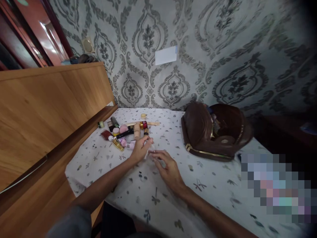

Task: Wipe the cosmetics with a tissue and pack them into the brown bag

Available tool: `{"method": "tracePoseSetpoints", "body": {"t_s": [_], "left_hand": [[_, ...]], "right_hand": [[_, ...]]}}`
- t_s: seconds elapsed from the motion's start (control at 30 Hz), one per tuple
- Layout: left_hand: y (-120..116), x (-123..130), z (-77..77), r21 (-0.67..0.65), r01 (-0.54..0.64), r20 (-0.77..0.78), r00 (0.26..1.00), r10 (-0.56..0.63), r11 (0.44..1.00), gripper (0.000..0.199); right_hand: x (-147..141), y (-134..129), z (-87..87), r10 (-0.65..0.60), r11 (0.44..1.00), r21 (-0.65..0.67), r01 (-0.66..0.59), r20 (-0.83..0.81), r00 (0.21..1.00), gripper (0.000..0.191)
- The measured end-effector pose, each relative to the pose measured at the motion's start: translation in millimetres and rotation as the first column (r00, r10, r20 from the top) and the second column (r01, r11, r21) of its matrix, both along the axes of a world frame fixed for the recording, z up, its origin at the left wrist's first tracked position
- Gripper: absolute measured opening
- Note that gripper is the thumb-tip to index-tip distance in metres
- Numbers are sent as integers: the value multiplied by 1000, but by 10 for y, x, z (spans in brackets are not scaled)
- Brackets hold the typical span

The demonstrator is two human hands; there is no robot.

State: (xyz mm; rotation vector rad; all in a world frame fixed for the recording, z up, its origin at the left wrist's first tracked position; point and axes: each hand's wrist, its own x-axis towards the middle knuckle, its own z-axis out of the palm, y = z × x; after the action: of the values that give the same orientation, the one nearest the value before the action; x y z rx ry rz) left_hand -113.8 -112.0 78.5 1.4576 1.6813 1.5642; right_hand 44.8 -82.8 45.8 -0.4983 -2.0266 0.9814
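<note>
My left hand (141, 148) and my right hand (170, 170) meet over the middle of the table. Between their fingertips is a small, thin whitish piece (150, 152), perhaps tissue or film; its kind is unclear. Fingers of both hands are pinched on it. Just beyond and left of my left hand lies a loose pile of cosmetics: a gold tube (118, 144), a black tube (125, 133), a beige tube (137, 131), a red-and-gold jar (143, 125) and a dark red pouch-like item (106, 135). A pale pink bottle (130, 144) lies partly behind my left hand.
An open brown bag (198, 129) with a gold zipper stands on the right of the patterned cloth (158, 205). A small yellow pot (143, 116) sits at the back. A wooden panel (56, 96) borders the left, a patterned wall the far side. A pixelated patch covers the right.
</note>
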Motion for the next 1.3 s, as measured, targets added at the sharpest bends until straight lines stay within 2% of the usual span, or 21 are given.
{"method": "tracePoseSetpoints", "body": {"t_s": [0.07,0.13,0.27,0.37,0.5,0.6,0.67,0.77,0.83,0.97,1.1,1.3], "left_hand": [[-112,-146,-32,-16,5,-275,961,-9,1000,32],[-237,-265,-99,-51,9,-442,897,-31,999,32],[-426,-407,-238,-87,9,-613,788,-61,996,32],[-450,-430,-267,-67,-6,-688,725,-42,998,33],[-354,-405,-153,-127,-53,-788,612,-69,990,31],[-208,-380,43,-220,-158,-845,523,-107,963,24],[-66,-364,188,-260,-233,-864,490,-118,937,24],[203,-345,331,-282,-321,-883,456,-113,904,30],[392,-341,340,-294,-369,-887,449,-108,882,34],[685,-362,184,-328,-416,-877,467,-111,848,39],[821,-405,0,-369,-425,-865,482,-139,826,37],[919,-446,-59,-421,-433,-848,501,-175,797,32]], "right_hand": [[-35,-30,-61,24,997,-68,-23,18,1000,20],[-57,-37,-122,35,991,-132,-27,60,998,20],[-64,-8,-193,9,970,-244,25,138,990,23],[-54,3,-185,-4,964,-260,48,166,986,26],[-44,-3,-158,13,967,-254,31,170,985,27],[-43,0,-163,16,969,-245,26,172,985,26],[-43,8,-169,16,973,-231,24,168,986,25],[-40,19,-167,20,978,-209,15,167,986,24],[-37,24,-160,19,980,-200,16,174,985,25],[-32,22,-148,7,980,-195,29,182,983,25],[-33,20,-137,13,980,-198,27,201,980,26],[-46,30,-161,16,976,-214,27,197,980,27]]}}
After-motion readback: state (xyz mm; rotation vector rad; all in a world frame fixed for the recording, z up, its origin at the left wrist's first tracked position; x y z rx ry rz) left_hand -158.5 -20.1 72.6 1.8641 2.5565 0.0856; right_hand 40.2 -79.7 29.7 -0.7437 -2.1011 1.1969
